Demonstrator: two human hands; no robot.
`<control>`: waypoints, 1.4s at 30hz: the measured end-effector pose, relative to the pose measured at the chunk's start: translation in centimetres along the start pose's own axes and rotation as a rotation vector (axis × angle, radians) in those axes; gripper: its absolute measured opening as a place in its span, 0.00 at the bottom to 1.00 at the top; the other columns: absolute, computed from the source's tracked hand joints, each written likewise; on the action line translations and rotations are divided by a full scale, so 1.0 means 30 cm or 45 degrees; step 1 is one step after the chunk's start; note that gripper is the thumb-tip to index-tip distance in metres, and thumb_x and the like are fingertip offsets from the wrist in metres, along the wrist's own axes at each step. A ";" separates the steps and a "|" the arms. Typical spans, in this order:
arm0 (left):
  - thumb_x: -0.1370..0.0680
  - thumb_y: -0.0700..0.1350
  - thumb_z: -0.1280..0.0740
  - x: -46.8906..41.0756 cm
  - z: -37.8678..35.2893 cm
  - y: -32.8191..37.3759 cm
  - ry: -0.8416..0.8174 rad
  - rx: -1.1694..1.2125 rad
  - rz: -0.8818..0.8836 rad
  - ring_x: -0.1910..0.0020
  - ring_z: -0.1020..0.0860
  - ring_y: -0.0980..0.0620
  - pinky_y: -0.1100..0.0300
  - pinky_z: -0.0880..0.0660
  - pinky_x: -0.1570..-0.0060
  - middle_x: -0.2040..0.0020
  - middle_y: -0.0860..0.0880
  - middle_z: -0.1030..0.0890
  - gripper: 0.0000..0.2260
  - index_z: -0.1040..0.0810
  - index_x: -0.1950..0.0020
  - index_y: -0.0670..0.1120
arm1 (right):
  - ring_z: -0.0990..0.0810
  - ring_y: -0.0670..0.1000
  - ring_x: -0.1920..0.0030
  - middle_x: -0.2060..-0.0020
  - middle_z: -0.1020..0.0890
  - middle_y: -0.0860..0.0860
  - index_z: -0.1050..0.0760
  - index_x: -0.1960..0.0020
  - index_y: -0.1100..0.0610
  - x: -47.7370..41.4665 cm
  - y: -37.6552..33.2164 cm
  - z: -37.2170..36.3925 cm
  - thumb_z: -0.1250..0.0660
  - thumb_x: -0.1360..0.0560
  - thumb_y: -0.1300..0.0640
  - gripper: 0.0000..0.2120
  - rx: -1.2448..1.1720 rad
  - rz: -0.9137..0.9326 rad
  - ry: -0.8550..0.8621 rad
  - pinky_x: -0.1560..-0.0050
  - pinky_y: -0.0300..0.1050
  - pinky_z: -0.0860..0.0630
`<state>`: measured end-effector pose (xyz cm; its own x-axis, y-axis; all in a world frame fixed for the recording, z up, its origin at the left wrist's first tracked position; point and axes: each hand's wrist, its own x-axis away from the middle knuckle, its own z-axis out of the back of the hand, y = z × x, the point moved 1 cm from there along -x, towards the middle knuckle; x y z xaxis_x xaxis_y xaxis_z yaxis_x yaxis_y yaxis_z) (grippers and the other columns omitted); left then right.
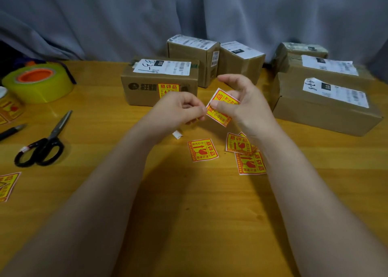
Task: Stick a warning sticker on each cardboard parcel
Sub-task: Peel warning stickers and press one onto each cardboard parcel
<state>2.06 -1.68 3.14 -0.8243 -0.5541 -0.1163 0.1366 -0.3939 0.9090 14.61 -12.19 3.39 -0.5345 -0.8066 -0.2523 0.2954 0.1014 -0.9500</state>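
My right hand (244,104) and my left hand (178,111) both pinch one yellow-and-red warning sticker (220,115) above the table, the left at its left edge. The nearest cardboard parcel (147,87) stands just behind my hands and carries a yellow warning sticker (168,88) on its front face. Two taller parcels (193,56) (239,64) stand behind it. Further parcels (325,108) (327,71) (300,50) lie stacked at the right. Loose warning stickers (202,149) (238,143) (249,163) lie on the wooden table (189,203) under my right wrist.
Black scissors (45,142) lie at the left, with a pen (11,130) beside them. A roll of clear tape (37,81) sits far left, and more stickers (7,184) lie by the left edge. A small white paper scrap (177,134) rests near my left wrist. Grey curtain hangs behind.
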 end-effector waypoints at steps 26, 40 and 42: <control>0.23 0.36 0.37 0.034 -0.016 -0.022 -0.132 0.288 0.071 0.68 0.26 0.58 0.67 0.28 0.66 0.68 0.53 0.20 0.08 0.21 0.60 0.45 | 0.17 0.50 0.61 0.63 0.18 0.52 0.30 0.36 0.52 0.040 0.005 0.011 0.29 0.31 0.64 0.26 -0.205 -0.141 -0.103 0.59 0.44 0.20; 0.23 0.38 0.36 0.021 -0.030 -0.025 0.140 0.334 0.001 0.68 0.27 0.59 0.69 0.28 0.66 0.68 0.52 0.21 0.07 0.22 0.59 0.45 | 0.27 0.44 0.50 0.53 0.25 0.48 0.21 0.53 0.50 0.025 0.025 -0.011 0.26 0.31 0.56 0.08 0.451 0.185 0.152 0.50 0.32 0.33; 0.23 0.39 0.36 0.021 -0.034 -0.027 0.176 0.295 -0.004 0.67 0.26 0.59 0.69 0.28 0.65 0.66 0.51 0.21 0.05 0.22 0.57 0.45 | 0.24 0.40 0.58 0.60 0.21 0.47 0.19 0.55 0.53 0.031 0.017 -0.023 0.28 0.29 0.58 0.04 0.334 0.180 0.041 0.56 0.30 0.30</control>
<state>2.01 -2.45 1.92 -0.7397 -0.6540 -0.1585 -0.0084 -0.2265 0.9740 13.71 -12.50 2.55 -0.4971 -0.7757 -0.3887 0.5609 0.0545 -0.8261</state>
